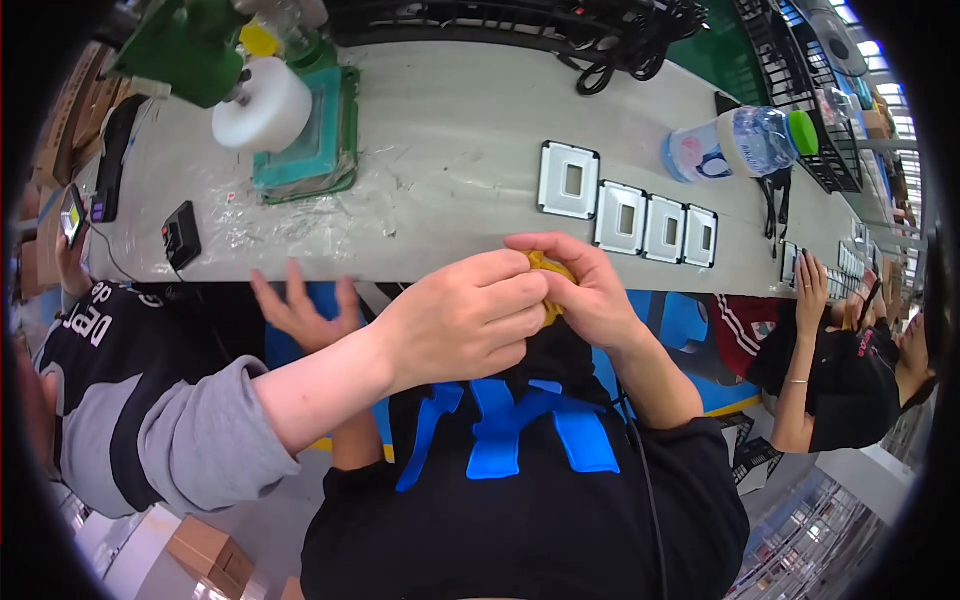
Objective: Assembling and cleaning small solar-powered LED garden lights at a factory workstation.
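My right hand (592, 290) is closed with thumb and fingers round a crumpled yellow thing (550, 285), just off the table's near edge. What kind of thing it is, I cannot make out. A co-worker's hand (465, 315), in a rolled grey sleeve from the left, pinches at its left side and partly covers it. Behind that forearm, my left hand (308, 310) is held palm up with its fingers spread, holding nothing. Beyond my right hand, several silver square plates (569, 180) with black corners and a window stand in a row on the table.
A green press (185, 50) with a white round head (262, 105) stands over a teal fixture (305, 130) at the far left. Nearby lies a small black box (182, 236). Black cables (640, 50) and a bottle (740, 145) lie farther right. Another person (840, 370) sits at right.
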Demonstrator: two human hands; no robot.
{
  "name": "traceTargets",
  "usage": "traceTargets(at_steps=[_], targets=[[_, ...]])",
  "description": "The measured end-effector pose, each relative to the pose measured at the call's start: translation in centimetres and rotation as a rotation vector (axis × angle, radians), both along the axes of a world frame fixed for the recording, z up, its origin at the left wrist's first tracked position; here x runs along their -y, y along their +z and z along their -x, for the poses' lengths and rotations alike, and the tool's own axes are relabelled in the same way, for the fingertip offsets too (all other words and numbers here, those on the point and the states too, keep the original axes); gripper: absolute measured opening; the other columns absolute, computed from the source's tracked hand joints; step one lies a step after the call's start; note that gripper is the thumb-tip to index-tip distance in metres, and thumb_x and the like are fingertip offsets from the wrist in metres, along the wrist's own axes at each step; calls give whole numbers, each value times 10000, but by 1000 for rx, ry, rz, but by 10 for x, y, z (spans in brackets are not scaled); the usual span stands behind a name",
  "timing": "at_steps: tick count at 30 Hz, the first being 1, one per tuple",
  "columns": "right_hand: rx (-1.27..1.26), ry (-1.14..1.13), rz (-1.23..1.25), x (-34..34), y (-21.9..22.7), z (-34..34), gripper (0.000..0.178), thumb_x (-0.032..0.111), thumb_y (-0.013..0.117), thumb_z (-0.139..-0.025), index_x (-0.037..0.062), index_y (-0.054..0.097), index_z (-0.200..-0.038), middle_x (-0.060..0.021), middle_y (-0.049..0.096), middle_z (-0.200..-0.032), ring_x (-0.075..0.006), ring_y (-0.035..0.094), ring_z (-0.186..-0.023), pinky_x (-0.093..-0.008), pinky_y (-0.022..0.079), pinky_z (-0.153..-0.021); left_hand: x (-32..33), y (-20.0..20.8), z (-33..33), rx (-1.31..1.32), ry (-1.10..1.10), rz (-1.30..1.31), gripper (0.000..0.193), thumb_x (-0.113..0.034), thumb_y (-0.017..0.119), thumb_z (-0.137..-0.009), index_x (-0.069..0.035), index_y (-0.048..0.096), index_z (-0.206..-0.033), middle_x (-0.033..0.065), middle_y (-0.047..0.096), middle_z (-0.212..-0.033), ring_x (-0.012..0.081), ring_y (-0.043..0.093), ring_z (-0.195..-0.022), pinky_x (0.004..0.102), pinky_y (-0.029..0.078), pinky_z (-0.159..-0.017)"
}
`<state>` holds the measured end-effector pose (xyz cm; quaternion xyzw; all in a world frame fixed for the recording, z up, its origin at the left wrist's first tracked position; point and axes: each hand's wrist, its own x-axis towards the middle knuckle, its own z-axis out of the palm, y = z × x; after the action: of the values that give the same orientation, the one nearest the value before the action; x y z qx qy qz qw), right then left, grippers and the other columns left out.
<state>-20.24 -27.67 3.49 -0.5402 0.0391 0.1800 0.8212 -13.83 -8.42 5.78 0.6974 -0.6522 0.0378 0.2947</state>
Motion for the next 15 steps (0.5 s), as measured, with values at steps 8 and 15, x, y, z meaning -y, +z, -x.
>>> traceTargets(at_steps=[8,15], targets=[[148,114,-90,-27,21,-27,564,32,598,-899,17,367,-1413,-101,506,-1261,-175,567,-1080,-331,487,-922,-36,-81,78,134,784,140,483,-194,664,-822,-57,527,-1264,192,397,-1348,354,421,-1236,434,359,-1022],[779,-337,775,51,46,-14,468,-12,595,-831,-23,492,-1287,-119,532,-1185,-214,556,-1081,-334,446,-940,-41,-120,91,-184,998,159,622,-195,734,-768,-33,499,-1320,300,209,-1496,444,309,-1311,484,333,-1034]])
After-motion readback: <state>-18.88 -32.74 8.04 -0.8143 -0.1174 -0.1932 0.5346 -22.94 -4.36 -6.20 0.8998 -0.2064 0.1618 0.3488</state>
